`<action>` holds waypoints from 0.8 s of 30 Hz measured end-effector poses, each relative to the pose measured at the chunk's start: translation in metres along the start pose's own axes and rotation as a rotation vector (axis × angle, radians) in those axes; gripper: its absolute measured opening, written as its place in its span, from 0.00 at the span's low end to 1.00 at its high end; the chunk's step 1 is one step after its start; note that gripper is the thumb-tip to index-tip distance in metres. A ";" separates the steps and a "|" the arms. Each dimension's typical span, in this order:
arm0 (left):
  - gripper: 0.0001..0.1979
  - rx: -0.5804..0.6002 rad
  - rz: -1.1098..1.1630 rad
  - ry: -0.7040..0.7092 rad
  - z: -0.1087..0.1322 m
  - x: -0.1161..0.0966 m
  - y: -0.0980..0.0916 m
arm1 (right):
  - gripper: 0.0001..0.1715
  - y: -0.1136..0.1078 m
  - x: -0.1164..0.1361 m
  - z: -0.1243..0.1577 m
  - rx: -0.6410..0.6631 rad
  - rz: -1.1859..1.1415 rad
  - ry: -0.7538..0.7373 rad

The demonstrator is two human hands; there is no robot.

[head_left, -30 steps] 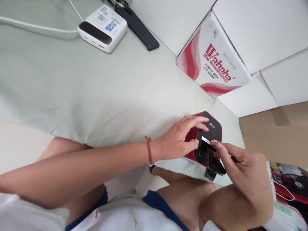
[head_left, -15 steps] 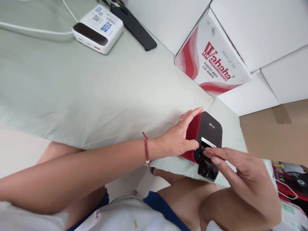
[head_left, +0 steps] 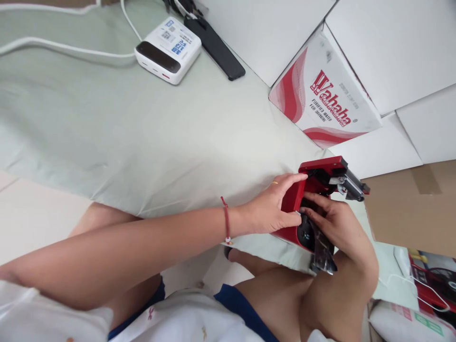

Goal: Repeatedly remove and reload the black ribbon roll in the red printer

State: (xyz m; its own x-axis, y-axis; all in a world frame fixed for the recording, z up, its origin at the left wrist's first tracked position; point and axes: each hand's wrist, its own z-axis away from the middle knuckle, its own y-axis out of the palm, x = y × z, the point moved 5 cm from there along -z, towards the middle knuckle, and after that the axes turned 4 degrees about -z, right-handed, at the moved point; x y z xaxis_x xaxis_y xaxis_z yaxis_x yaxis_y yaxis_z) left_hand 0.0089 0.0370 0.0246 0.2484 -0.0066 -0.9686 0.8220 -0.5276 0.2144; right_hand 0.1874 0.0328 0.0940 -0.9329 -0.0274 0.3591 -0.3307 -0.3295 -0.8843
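A boxy red device with a black front (head_left: pixel 290 199), which looks like a small printer, stands near the table's front edge. Its front is open, showing a black round part (head_left: pixel 305 233) inside and a raised top part with a metal and black mechanism (head_left: pixel 347 183). My left hand (head_left: pixel 272 204) grips the red housing from its left side, thumb and fingers apart along the rim of the opening. My right hand (head_left: pixel 337 221) reaches into the opening with bent fingers; their tips are partly hidden. Below them hangs a dark glossy piece, perhaps film (head_left: pixel 325 254).
A white power bank (head_left: pixel 169 50) with cables and a black phone-like slab (head_left: pixel 217 47) lie at the back left. A Wahaha water carton (head_left: pixel 324 95) and white boxes line the back. A brown cardboard box (head_left: pixel 413 204) stands right, by red items and a white bag (head_left: pixel 406 318).
The device's black front has opened, and its upper part is now raised. My right hand has moved from the outside of the front into the opening. My left hand keeps hold of the housing.
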 end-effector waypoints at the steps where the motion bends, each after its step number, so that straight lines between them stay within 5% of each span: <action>1: 0.41 -0.002 -0.012 0.000 0.000 0.000 0.000 | 0.26 0.000 0.000 -0.001 0.010 0.008 0.010; 7: 0.36 -0.021 -0.037 0.015 -0.001 0.002 0.000 | 0.24 -0.002 0.005 0.000 -0.041 -0.045 0.021; 11: 0.36 -0.010 -0.040 0.003 -0.001 0.002 0.000 | 0.23 -0.026 -0.005 0.033 -0.149 -0.105 -0.020; 15: 0.36 -0.001 -0.031 -0.027 0.001 0.002 0.001 | 0.23 -0.064 -0.053 0.077 -0.381 -0.296 -0.015; 18: 0.36 -0.009 -0.032 -0.029 0.001 0.002 0.000 | 0.30 -0.073 -0.101 0.079 -0.498 -0.492 0.136; 21: 0.35 -0.012 -0.030 -0.019 0.001 0.002 0.000 | 0.33 -0.054 -0.120 0.049 -0.400 -0.482 0.283; 24: 0.34 -0.024 -0.032 -0.009 0.000 0.001 0.000 | 0.32 -0.020 -0.107 0.015 -0.154 -0.454 0.307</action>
State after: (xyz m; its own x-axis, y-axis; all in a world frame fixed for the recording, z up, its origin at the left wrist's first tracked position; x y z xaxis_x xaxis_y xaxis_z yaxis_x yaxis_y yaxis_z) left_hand 0.0089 0.0371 0.0236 0.2170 0.0023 -0.9762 0.8416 -0.5072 0.1859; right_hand 0.2958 0.0280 0.0778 -0.6833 0.3684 0.6304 -0.7036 -0.1018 -0.7032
